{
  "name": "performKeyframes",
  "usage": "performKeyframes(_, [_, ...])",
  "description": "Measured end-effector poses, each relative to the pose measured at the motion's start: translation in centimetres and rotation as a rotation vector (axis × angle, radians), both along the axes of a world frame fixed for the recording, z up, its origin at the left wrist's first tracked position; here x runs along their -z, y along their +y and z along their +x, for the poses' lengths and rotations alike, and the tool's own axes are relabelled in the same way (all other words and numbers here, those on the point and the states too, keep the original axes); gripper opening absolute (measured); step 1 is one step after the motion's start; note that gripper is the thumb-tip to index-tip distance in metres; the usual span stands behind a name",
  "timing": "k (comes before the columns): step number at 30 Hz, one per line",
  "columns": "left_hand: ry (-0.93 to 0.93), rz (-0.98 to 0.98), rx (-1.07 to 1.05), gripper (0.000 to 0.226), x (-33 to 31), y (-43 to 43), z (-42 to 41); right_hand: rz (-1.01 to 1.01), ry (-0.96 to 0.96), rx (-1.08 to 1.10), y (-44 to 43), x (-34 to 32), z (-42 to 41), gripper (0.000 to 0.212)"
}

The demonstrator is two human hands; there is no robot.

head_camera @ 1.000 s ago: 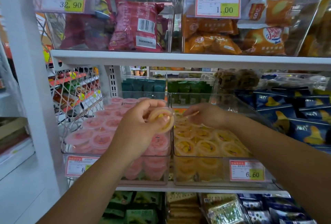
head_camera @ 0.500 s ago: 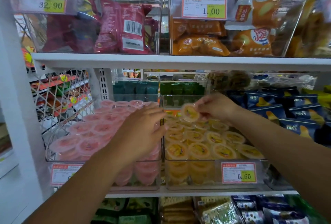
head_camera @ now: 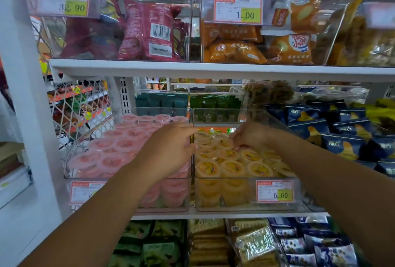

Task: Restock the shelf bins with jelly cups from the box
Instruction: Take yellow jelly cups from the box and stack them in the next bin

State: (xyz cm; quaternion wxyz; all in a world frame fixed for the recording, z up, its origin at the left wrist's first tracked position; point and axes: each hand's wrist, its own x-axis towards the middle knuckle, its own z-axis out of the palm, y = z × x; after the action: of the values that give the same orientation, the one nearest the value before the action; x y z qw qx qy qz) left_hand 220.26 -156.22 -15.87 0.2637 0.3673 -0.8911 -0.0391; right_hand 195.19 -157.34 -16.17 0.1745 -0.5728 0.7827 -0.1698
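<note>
Left hand hovers, fingers loose and apart, holding nothing, above the pink jelly cups. Right hand: fingertips touch the yellow jelly cups in the bin beneath it; whether they pinch one, can't tell.

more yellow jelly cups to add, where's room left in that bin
Only the back strip of the yellow bin, between its rear wall and the right hand, looks unfilled on top. Its front rows of yellow cups sit rim to rim; the pink bin under the left hand is full.

Retail shop; price tags, stocked snack packets, clear shelf bins
</note>
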Motion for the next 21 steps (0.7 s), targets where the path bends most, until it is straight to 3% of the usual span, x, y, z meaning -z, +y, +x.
performKeyframes(2, [0.118,-0.063,-0.003,0.043,0.1,1.2,0.3,-0.055,0.091,-0.021,0.9,-0.3,-0.1,0.040])
performKeyframes(4, [0.248,-0.138,0.015,0.038,0.4,3.0,1.0,-0.220,0.055,-0.031,2.4,-0.8,0.3,0.039])
performKeyframes(7, [0.327,-0.173,0.129,0.032,2.5,5.8,2.4,-0.617,-0.166,-0.019,6.7,-0.7,2.1,0.026])
performKeyframes(9, [0.328,-0.099,0.202,0.031,5.5,7.3,3.5,-0.729,-0.414,-0.061,10.8,0.4,3.9,0.019])
performKeyframes(11, [0.308,0.089,0.223,0.025,9.8,8.5,4.3,-0.577,-0.705,-0.194,15.3,2.8,5.8,0.017])
performKeyframes(12, [0.250,0.213,0.215,0.024,12.6,9.2,4.7,-0.404,-0.776,-0.265,17.3,4.6,6.4,0.017])
performKeyframes(15, [-0.059,0.494,0.132,0.025,22.6,10.7,5.5,0.256,-0.744,-0.383,20.0,13.7,7.2,0.023])
performKeyframes(18, [-0.298,0.717,0.083,0.025,32.7,12.6,6.5,0.599,-0.785,-0.214,20.8,27.0,8.0,0.016])
performKeyframes(21, [-0.412,0.994,0.038,0.030,39.8,14.4,7.6,0.677,-0.869,0.141,22.7,39.0,8.5,0.018])
